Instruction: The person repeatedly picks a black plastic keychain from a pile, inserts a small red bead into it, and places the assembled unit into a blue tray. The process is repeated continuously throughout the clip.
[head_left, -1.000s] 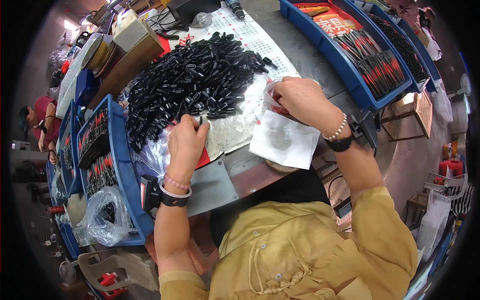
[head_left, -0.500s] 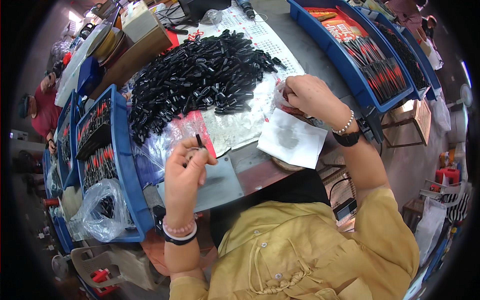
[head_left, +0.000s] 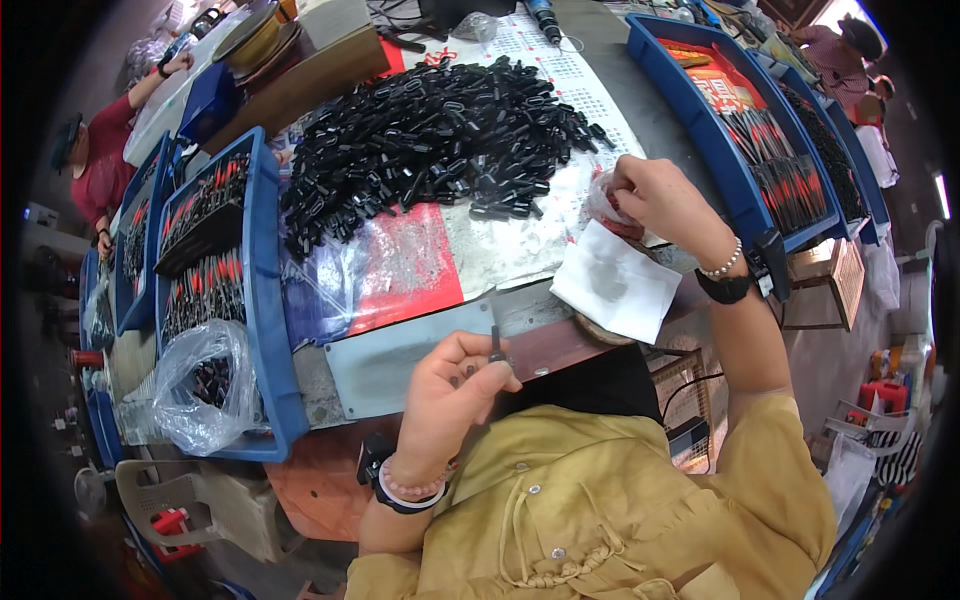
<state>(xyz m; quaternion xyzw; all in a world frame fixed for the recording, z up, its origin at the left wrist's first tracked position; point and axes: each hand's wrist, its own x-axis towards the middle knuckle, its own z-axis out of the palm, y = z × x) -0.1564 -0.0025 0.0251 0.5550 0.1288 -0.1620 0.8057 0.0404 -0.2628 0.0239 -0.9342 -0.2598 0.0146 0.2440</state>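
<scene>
My left hand [head_left: 450,400] is closed in front of my body, over the table's near edge. Between its thumb and forefinger a slim black plastic piece [head_left: 495,338] stands upright, and more small dark pieces show among the curled fingers. Farther right, my right hand [head_left: 668,205] has its fingertips pinched together at a small clear plastic bag [head_left: 603,198] with something reddish in it. What those fingertips hold is hidden. Just below this bag lies a folded white paper [head_left: 615,285]. A large heap of glossy black plastic parts [head_left: 430,140] covers the middle of the table.
On the left, a blue bin [head_left: 262,300] holds rows of black-and-red pieces and a crumpled clear bag [head_left: 205,390]. Another blue bin [head_left: 735,130] stands at the right. A grey metal plate [head_left: 400,360] lies along the near edge. A co-worker [head_left: 105,165] is at the far left.
My left hand has moved right and closer to my body, still pinching the black piece. My right hand stays at the small bag. The whole view has shifted slightly.
</scene>
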